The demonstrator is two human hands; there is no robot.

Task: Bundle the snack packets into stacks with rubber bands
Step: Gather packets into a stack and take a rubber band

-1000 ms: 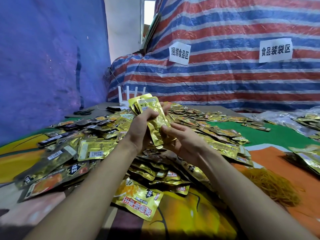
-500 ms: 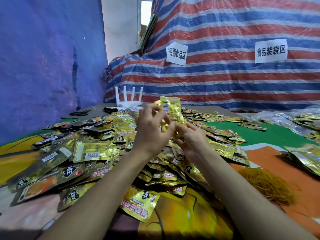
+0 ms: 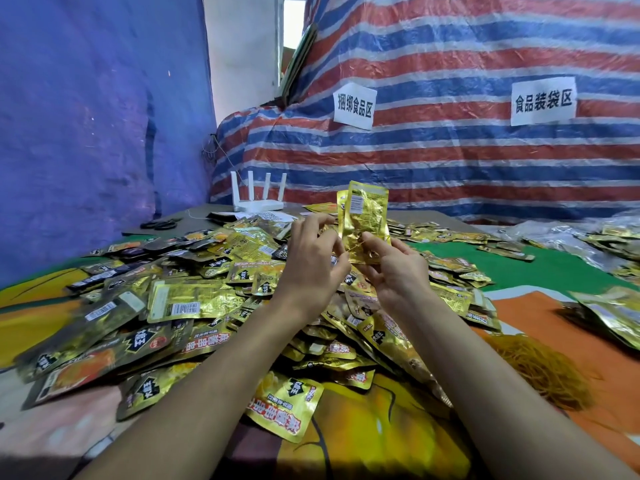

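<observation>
Above heap [image 3: 194, 299], right hand [image 3: 394, 271] seemingly pinches foil stack [image 3: 363, 213].

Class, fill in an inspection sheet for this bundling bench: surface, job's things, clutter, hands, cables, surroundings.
Surface: patterned cloth, orange, green and yellow, mostly covered.
Job's things: stack held upright; loose packets heaped; band pile right.
Clutter: scissors, router at far edge.
Hands: right hand pinches the stack's bottom; left hand seems to pinch a band against it.
Cables: thin wire by the tarp corner.
Surroundings: striped tarp with two signs; blue sheet left.
</observation>
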